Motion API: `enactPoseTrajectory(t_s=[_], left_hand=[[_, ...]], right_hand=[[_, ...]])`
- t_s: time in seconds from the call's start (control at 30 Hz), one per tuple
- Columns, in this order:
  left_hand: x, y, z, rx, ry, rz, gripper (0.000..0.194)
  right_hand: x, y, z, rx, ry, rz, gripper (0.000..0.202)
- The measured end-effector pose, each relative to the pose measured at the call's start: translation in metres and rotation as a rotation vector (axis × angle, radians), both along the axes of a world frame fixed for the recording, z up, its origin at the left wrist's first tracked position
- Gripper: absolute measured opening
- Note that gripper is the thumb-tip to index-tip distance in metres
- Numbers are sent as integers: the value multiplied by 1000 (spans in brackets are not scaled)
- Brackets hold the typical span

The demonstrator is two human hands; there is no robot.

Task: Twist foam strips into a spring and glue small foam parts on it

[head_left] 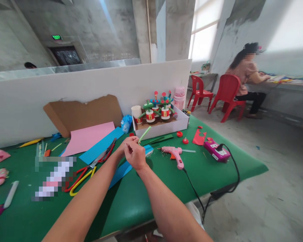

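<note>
My two hands meet over the middle of the table. A narrow light green strip [144, 133], probably paper, sticks up and to the right from between them. My left hand [130, 140] is closed on the strip, partly hidden behind the other hand. Curled in front of it, my right hand [136, 155] has its fingers pinched at the strip's lower end; what lies inside the fist is hidden. Under the hands lies a blue paper strip [121, 173]. To their right rests a pink glue gun [176, 154], and to their left are red-handled scissors [93, 164].
A white box [164, 130] of paper-cup figures [165, 113] stands behind the hands. Pink paper [89, 136] and cardboard [87, 114] lie at back left. The glue gun's black cable passes the table edge near a purple power strip [217, 151]. A person sits far right.
</note>
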State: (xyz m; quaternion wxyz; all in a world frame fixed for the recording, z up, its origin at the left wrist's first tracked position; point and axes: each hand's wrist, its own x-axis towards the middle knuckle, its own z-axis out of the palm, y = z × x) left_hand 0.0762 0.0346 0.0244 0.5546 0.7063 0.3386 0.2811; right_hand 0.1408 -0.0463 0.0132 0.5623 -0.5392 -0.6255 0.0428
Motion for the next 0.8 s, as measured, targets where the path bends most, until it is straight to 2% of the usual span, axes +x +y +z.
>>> enactPoseTrajectory(t_s=[0.1, 0.17, 0.53, 0.8], left_hand=[[-4, -1, -5, -135, -61, 5, 36], [-6, -3, -6, -163, -106, -4, 37], [-10, -7, -3, -210, -193, 23, 35], [-15, -9, -3, -196, -226, -18, 31]], right_hand=[[0, 0, 1, -20, -25, -3, 24], [0, 0, 1, -28, -33, -6, 24], [0, -1, 3, -61, -47, -1, 25], [0, -1, 2, 29, 32, 36, 23]])
